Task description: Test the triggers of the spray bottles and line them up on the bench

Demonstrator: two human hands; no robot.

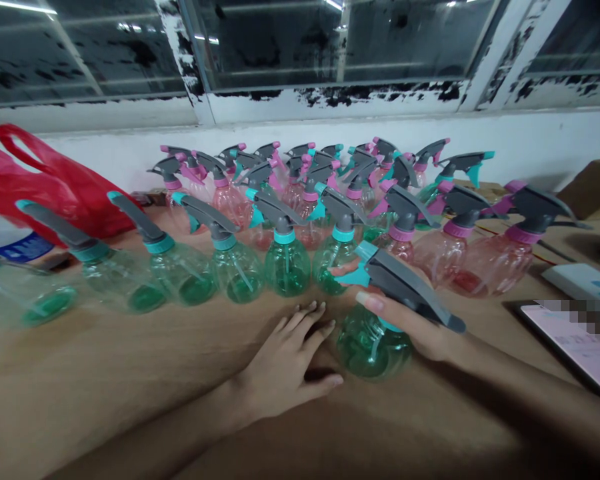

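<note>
My right hand [405, 320] grips a green spray bottle [367, 350] around the neck of its grey and teal trigger head. One finger reaches toward the teal trigger, and the thumb lies across the near side. Beside that bottle, my left hand [293, 360] rests on the wooden table [180, 373] with its fingers stretched out, holding nothing. Just beyond my hands stands a row of green spray bottles [287, 267] with teal collars. Toward the right, the row continues with pink spray bottles [500, 260] that have pink collars.
Behind the front row, several more pink and green bottles [233, 200] crowd up near the white wall [530, 133]. A red plastic bag [70, 187] is at the back left. On the right are a tablet-like screen [565, 340], a white box [585, 283] and a cardboard box [597, 190].
</note>
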